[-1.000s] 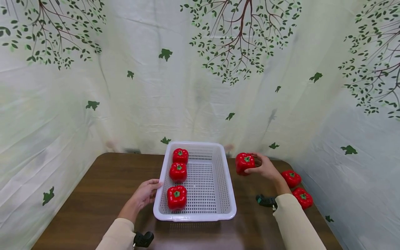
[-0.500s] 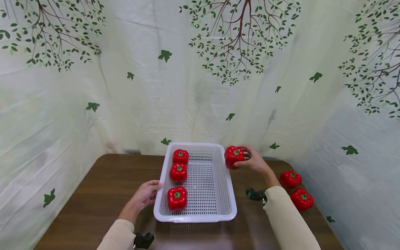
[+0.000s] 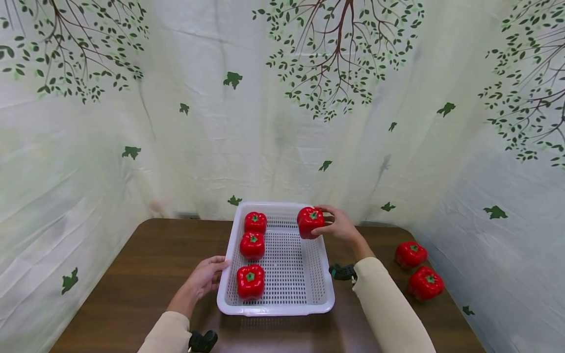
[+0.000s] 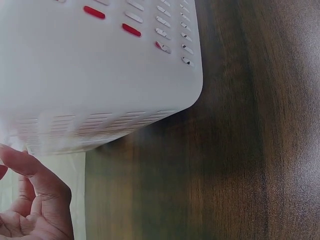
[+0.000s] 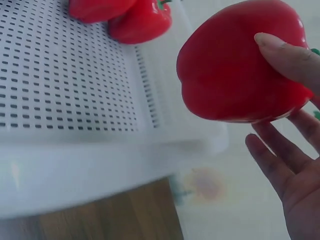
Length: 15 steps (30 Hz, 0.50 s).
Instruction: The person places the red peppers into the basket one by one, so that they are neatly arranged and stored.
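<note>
A glossy, lobed red bell pepper [image 3: 310, 224] with a green stem sits in the right hand [image 3: 340, 225], above the far right corner of the white perforated basket [image 3: 275, 310]; the left hand [image 3: 204, 278] grips its left rim. Only the head view shows two peppers [image 3: 425, 284] on the table [image 3: 141, 274].

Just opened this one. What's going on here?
A person's right hand holds a red bell pepper above the far right corner of a white basket, not yet set down. The left hand holds the basket's left rim. Three other peppers sit inside, lined up along the left side, and two more peppers rest on the brown table to the right.
</note>
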Each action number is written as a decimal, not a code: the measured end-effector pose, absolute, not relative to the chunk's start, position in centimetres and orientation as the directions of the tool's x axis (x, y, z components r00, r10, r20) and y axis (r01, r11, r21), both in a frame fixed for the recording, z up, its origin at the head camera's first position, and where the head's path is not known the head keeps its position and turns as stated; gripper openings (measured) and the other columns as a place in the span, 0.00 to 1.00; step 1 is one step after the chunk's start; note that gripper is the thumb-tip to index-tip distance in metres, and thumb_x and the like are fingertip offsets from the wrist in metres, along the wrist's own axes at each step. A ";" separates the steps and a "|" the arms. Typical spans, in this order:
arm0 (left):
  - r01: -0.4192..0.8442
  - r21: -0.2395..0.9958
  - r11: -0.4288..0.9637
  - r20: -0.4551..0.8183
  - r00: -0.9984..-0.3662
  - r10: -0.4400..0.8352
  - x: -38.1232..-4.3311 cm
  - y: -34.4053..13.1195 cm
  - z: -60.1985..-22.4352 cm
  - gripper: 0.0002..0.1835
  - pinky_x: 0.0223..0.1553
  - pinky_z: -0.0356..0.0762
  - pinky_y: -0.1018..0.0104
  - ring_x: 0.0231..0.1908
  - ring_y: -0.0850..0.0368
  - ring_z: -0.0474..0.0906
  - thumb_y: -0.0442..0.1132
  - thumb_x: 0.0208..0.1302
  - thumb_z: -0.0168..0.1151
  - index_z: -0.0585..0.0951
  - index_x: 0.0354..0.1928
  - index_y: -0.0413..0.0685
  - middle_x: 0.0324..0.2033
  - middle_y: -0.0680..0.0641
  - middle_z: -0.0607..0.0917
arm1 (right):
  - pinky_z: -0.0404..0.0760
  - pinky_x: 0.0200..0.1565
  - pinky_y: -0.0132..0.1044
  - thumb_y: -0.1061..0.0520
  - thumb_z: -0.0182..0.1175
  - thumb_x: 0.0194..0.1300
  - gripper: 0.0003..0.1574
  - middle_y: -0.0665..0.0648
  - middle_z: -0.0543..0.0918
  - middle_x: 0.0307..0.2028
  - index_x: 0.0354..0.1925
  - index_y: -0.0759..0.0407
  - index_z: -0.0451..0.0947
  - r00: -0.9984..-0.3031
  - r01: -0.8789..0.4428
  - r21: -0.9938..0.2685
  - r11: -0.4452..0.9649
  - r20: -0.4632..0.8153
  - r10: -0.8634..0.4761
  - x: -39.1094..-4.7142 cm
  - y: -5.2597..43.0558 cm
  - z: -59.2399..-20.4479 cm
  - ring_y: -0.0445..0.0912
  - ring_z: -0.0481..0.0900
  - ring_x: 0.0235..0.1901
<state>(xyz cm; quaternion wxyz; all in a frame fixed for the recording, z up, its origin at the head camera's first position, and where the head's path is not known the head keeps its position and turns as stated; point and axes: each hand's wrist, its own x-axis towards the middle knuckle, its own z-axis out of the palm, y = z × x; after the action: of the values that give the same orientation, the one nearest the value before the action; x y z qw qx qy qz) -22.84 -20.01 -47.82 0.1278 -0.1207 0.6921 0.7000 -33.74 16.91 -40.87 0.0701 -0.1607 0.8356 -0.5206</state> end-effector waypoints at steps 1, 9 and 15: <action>-0.344 0.939 -0.010 -0.344 -0.939 0.013 -22.9 -20.0 -47.8 0.24 0.42 0.82 0.52 0.39 0.50 0.82 0.46 0.68 0.59 0.71 0.57 0.35 0.45 0.41 0.81 | 0.81 0.49 0.50 0.60 0.72 0.53 0.47 0.63 0.69 0.63 0.68 0.56 0.62 -0.939 -0.199 -0.887 0.417 0.050 -0.341 -33.8 16.6 -40.9 0.63 0.69 0.59; -0.349 0.937 -0.021 -0.349 -0.937 -0.002 -22.9 -20.1 -47.9 0.20 0.41 0.82 0.53 0.38 0.50 0.83 0.44 0.69 0.58 0.73 0.54 0.36 0.42 0.43 0.83 | 0.81 0.49 0.51 0.61 0.72 0.53 0.45 0.64 0.67 0.63 0.67 0.59 0.64 -0.950 -0.186 -0.872 0.452 0.042 -0.310 -34.5 14.5 -41.3 0.63 0.70 0.58; -0.346 0.938 -0.023 -0.346 -0.938 -0.010 -22.8 -20.0 -47.8 0.21 0.41 0.82 0.53 0.38 0.49 0.82 0.44 0.68 0.58 0.72 0.55 0.35 0.44 0.41 0.82 | 0.80 0.50 0.51 0.63 0.73 0.51 0.45 0.61 0.69 0.61 0.65 0.57 0.66 -0.962 -0.159 -0.887 0.433 0.041 -0.269 -34.6 13.0 -42.2 0.60 0.70 0.58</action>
<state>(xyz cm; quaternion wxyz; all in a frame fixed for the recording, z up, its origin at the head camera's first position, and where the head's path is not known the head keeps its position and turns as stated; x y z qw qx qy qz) -22.78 -19.99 -47.77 0.1194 -0.1293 0.6887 0.7034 -34.63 12.97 -42.25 0.0532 -0.1264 0.8448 -0.5172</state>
